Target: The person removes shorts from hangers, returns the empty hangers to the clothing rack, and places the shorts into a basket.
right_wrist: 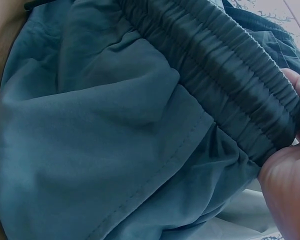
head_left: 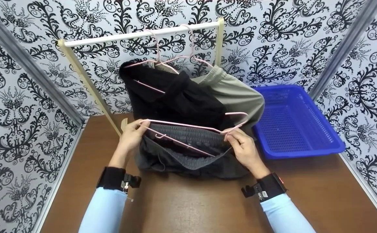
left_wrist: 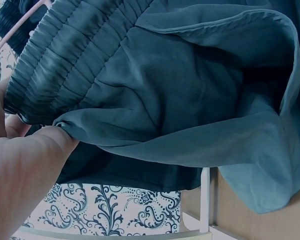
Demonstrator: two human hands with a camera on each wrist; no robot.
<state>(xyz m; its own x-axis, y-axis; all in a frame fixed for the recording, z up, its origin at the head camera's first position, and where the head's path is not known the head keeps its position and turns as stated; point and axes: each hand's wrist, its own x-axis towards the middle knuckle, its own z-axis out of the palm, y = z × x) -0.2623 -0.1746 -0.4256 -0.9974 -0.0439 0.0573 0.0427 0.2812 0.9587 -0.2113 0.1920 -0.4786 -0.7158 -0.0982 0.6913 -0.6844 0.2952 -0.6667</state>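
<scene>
Dark grey shorts (head_left: 191, 163) with a gathered elastic waistband hang between my hands, the waist held wide toward me. A pink hanger (head_left: 182, 124) lies at the waist, one bar along its far edge and another slanting inside. At the left end, my left hand (head_left: 131, 137) pinches the waistband and the hanger's corner between thumb and fingers. My right hand (head_left: 244, 149) grips the opposite end of the waistband beside the hanger's hook. In the left wrist view, the shorts (left_wrist: 155, 100) show folded cloth below the thumb. Fingertips behind the cloth are partly hidden.
Behind stands a rack with a white rail (head_left: 107, 38). Black bottoms (head_left: 149, 77) and beige bottoms (head_left: 243, 94) hang there on pink hangers. A blue plastic basket (head_left: 300, 152) sits on the right of the brown table (head_left: 182, 207). Patterned walls enclose the back and sides.
</scene>
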